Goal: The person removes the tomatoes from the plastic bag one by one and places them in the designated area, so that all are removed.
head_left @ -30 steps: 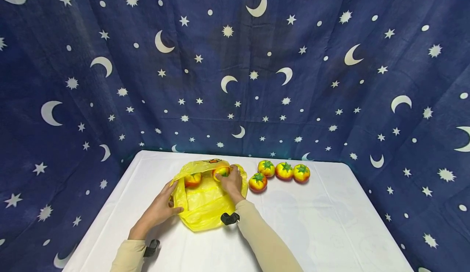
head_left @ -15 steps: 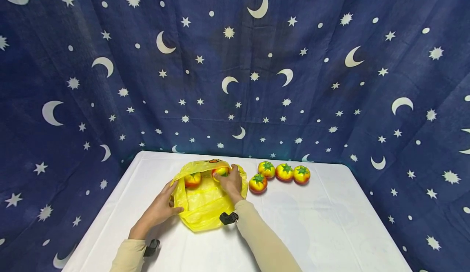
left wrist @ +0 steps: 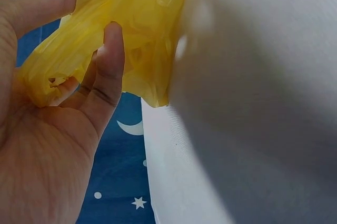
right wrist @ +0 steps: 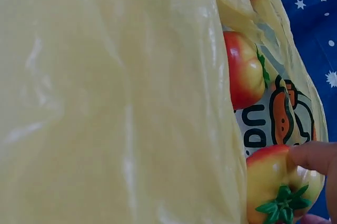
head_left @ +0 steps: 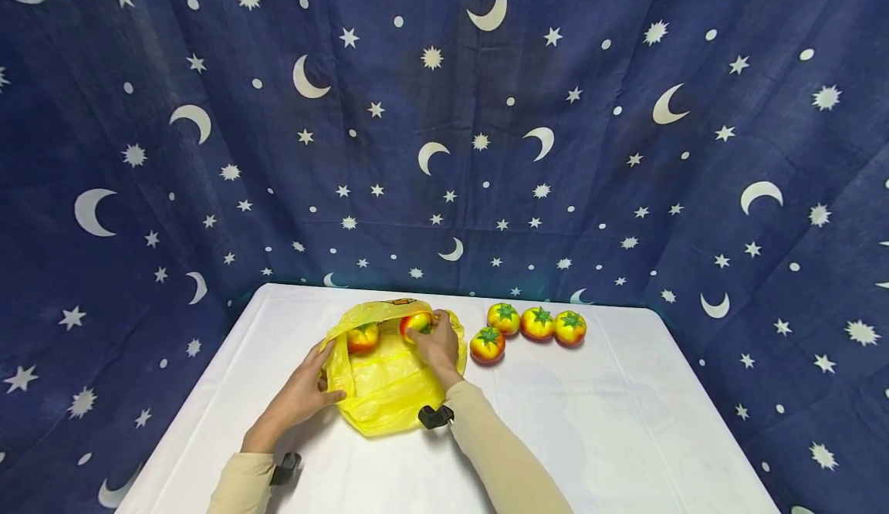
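Little has moved since a second ago. My right hand [head_left: 437,342] still grips a toy tomato [head_left: 417,322] inside the yellow plastic bag [head_left: 389,379], while my left hand [head_left: 305,392] pinches its handle, keeping the mouth open.

Thin, crinkled glossy plastic bag [head_left: 389,375]; smooth matt tomatoes [head_left: 528,327]; white cloth table [head_left: 625,421].

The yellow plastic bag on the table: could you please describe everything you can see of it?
The yellow plastic bag is thin, crinkled film with a printed cartoon logo, lying flat on the white table. The left hand grips its handle; the right hand holds a tomato in its mouth, beside another tomato already inside.
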Available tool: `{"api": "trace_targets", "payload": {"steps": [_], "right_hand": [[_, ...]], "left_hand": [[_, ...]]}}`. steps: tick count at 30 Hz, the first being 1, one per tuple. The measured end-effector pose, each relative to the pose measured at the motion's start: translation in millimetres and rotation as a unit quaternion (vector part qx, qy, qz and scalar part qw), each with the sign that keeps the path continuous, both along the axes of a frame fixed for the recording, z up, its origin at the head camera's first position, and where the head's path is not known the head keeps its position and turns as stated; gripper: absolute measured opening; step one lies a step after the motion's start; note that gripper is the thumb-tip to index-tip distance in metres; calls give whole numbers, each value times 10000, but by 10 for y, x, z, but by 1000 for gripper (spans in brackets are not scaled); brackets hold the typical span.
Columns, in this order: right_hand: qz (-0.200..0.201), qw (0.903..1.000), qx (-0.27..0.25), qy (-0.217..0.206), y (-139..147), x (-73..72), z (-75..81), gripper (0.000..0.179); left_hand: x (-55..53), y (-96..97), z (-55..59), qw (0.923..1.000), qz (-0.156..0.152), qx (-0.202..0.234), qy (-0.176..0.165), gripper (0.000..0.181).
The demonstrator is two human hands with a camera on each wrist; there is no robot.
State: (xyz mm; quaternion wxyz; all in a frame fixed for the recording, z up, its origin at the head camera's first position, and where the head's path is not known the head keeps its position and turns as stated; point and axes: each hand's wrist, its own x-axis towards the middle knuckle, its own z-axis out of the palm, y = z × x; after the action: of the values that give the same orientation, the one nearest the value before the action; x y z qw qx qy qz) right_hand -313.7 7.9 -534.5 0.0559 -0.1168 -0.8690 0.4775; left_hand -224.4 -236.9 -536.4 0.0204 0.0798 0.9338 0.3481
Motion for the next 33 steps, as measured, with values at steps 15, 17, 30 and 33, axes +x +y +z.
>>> {"api": "trace_targets", "payload": {"steps": [15, 17, 30, 33], "right_hand": [[627, 9973, 372, 58, 79, -3, -33, 63], [653, 9967, 472, 10, 81, -1, -40, 63], [762, 9947, 684, -103, 61, 22, -3, 66], [933, 9945, 472, -23, 78, 59, -14, 64]], "left_hand": [[-6, 1, 17, 9999, 25, -105, 0, 102], [-1, 3, 17, 9999, 51, -79, -38, 102], [-34, -2, 27, 9999, 88, -6, -75, 101], [-25, -9, 10, 9999, 63, -8, -91, 102]]}}
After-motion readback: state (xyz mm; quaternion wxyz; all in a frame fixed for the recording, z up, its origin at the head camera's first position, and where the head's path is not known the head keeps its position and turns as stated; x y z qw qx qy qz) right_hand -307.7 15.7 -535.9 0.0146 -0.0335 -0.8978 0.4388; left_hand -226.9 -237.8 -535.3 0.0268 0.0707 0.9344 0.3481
